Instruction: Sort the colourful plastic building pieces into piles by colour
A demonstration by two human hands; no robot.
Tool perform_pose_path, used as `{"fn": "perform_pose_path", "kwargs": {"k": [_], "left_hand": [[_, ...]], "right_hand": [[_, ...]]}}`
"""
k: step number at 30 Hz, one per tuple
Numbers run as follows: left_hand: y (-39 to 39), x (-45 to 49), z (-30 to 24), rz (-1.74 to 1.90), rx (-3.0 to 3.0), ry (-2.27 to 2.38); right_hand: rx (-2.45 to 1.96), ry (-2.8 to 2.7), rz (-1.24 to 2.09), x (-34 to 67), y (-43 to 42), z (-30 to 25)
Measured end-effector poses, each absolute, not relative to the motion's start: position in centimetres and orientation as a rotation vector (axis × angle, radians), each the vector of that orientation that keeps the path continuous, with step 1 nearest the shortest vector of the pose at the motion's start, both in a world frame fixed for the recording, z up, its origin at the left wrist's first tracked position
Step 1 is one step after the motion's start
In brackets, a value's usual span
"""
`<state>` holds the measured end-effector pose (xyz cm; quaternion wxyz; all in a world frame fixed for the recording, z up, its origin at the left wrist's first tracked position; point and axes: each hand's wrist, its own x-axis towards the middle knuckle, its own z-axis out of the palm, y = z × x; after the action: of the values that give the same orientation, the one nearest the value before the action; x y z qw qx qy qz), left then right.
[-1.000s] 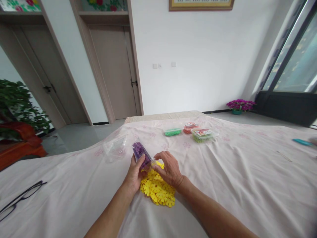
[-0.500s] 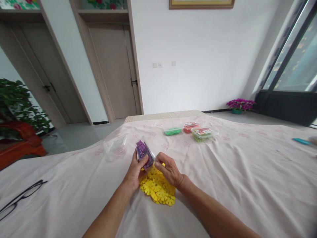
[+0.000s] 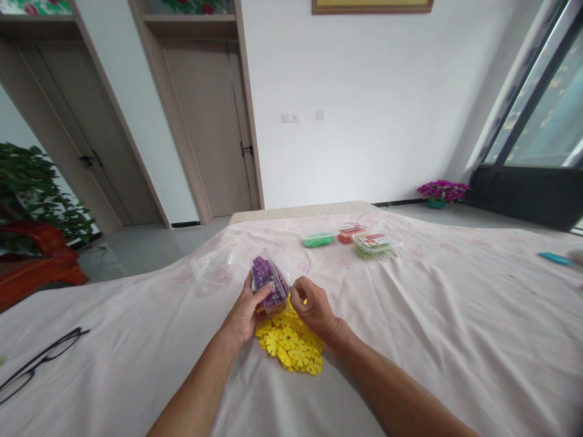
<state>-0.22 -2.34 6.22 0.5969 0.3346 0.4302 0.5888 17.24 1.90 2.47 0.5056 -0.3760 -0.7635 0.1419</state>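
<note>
My left hand (image 3: 248,308) is closed round a clear plastic box (image 3: 271,280) full of small purple pieces, tilted above a heap of yellow flower-shaped plastic pieces (image 3: 291,345). At the box's right edge, my right hand (image 3: 315,305) is closed, thumb and fingers pinched together. Whether it grips the box's lid edge or a small piece is hidden by the fingers. The yellow heap lies on the cloth just below both hands.
Further back stand clear boxes with green pieces (image 3: 319,240), red pieces (image 3: 350,232) and light green pieces (image 3: 373,245). A clear, see-through plastic container (image 3: 214,270) lies left of my hands. Eyeglasses (image 3: 43,358) rest at left, a blue object (image 3: 554,258) at far right.
The purple box has turned so more of its clear side faces me. My right hand has shifted slightly right and up, its fingers curled more at the box's edge.
</note>
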Motion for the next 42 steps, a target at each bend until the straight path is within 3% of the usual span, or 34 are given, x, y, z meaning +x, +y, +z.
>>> {"fn": "perform_pose_path", "kwargs": {"k": [10, 28, 34, 42], "left_hand": [[-2.5, -0.5, 6.9, 1.322, 0.753, 1.065], [-3.9, 1.0, 7.8, 1.440, 1.187, 1.266], [-3.6, 0.1, 8.7, 1.475, 1.040, 1.007], [-3.2, -0.8, 8.7, 1.515, 0.858, 0.880]], "right_hand": [[-0.951, -1.807, 0.161, 17.7, 3.0, 1.5], [-1.099, -1.447, 0.342, 21.1, 5.3, 0.7], [-1.045, -1.232, 0.261, 22.0, 6.3, 2.2], [-0.774, -1.157, 0.466, 20.9, 3.6, 6.9]]}}
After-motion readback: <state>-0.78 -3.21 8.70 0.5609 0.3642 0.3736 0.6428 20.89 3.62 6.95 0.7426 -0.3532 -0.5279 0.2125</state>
